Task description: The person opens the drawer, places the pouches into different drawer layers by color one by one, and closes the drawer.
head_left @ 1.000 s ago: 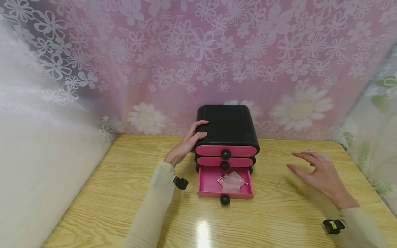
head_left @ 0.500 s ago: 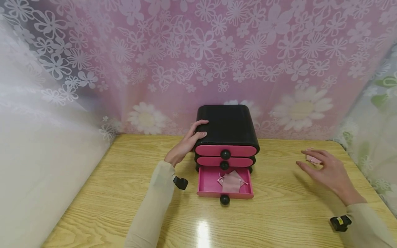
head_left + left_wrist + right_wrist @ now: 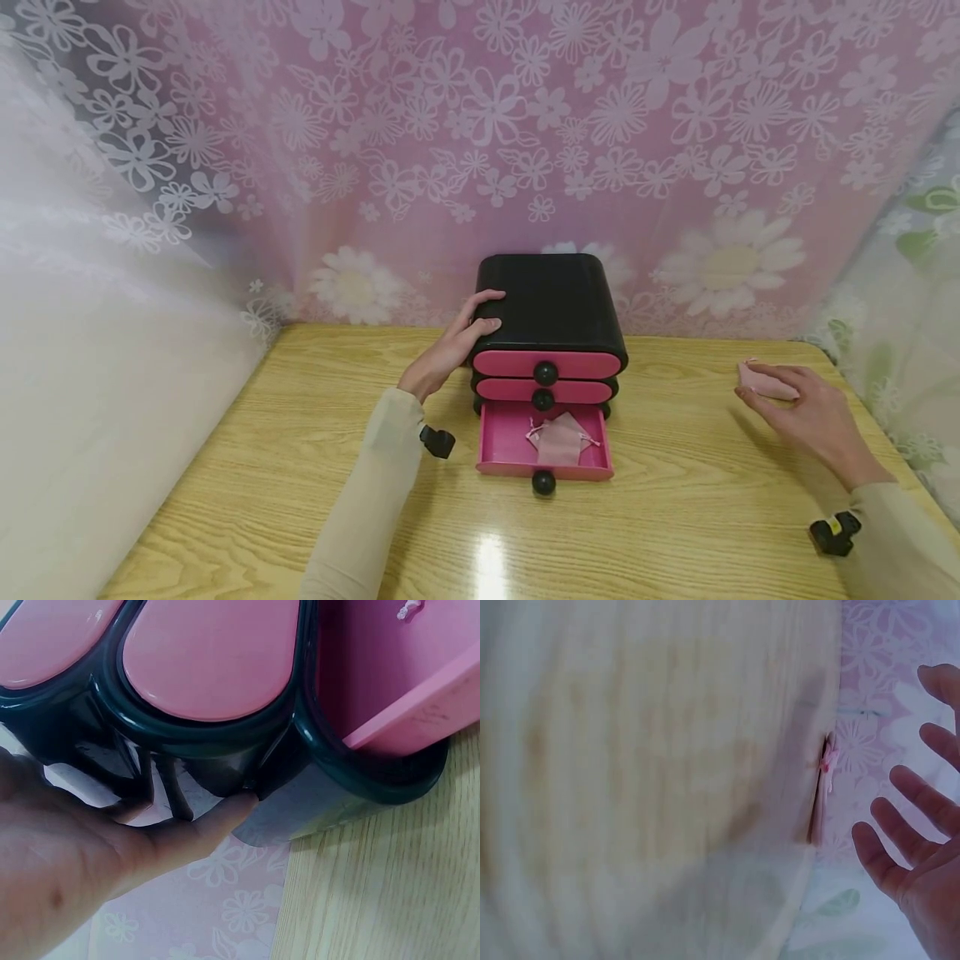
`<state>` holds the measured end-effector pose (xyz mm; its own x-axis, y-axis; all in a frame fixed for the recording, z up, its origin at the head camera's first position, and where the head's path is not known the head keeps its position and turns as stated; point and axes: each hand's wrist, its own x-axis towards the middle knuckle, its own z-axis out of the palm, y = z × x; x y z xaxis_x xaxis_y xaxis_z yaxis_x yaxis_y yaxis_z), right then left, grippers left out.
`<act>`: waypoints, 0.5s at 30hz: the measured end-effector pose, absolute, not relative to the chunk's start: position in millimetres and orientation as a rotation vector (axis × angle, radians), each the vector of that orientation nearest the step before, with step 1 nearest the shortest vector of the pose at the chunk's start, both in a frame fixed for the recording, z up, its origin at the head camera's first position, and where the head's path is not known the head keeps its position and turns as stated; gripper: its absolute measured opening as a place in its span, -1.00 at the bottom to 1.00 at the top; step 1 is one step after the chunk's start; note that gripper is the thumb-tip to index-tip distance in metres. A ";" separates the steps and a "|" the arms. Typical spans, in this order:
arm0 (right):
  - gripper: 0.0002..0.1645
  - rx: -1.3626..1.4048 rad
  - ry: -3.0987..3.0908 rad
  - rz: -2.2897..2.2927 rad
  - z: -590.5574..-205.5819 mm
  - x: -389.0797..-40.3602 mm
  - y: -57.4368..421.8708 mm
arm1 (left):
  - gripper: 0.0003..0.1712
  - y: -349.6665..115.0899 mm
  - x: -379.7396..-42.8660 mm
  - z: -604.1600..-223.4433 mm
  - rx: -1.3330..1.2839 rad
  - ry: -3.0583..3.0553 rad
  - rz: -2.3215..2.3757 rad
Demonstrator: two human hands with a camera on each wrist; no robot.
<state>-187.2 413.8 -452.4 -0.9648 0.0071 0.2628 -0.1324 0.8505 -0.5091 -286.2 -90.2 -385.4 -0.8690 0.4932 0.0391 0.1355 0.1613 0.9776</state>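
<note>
A small black drawer cabinet (image 3: 551,300) with pink drawer fronts stands at the back middle of the table. Its bottom drawer (image 3: 501,437) is pulled out and holds several pale pink drawstring pouches (image 3: 560,442). My left hand (image 3: 442,354) rests against the cabinet's left side, fingertips on the top edge; the left wrist view shows an extended finger (image 3: 225,814) touching the side. At the right, my right hand (image 3: 813,417) hovers, fingers apart, by another pink pouch (image 3: 761,383) on the table. The right wrist view shows the fingers (image 3: 911,825) spread, apart from that pouch (image 3: 821,799).
The wooden table (image 3: 300,500) meets a pink floral curtain (image 3: 420,167) right behind the cabinet. Both upper drawers (image 3: 506,364) are closed. The open drawer's black knob (image 3: 543,483) juts toward me. A pale green-patterned curtain (image 3: 922,333) hangs along the right edge.
My right hand has moved right and slightly back, away from the cabinet, and more of the pouch on the table now shows. My left hand and the open drawer have stayed put.
</note>
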 end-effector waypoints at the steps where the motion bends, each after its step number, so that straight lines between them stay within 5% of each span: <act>1: -0.32 0.104 -2.774 0.786 -452.3 -188.4 415.5 | -0.49 -90.2 -286.0 -385.3 0.603 2.153 1.764; 15: -0.27 0.063 -2.872 0.693 -461.3 -206.3 440.2 | -0.51 -89.9 -284.7 -383.5 0.601 2.146 1.773</act>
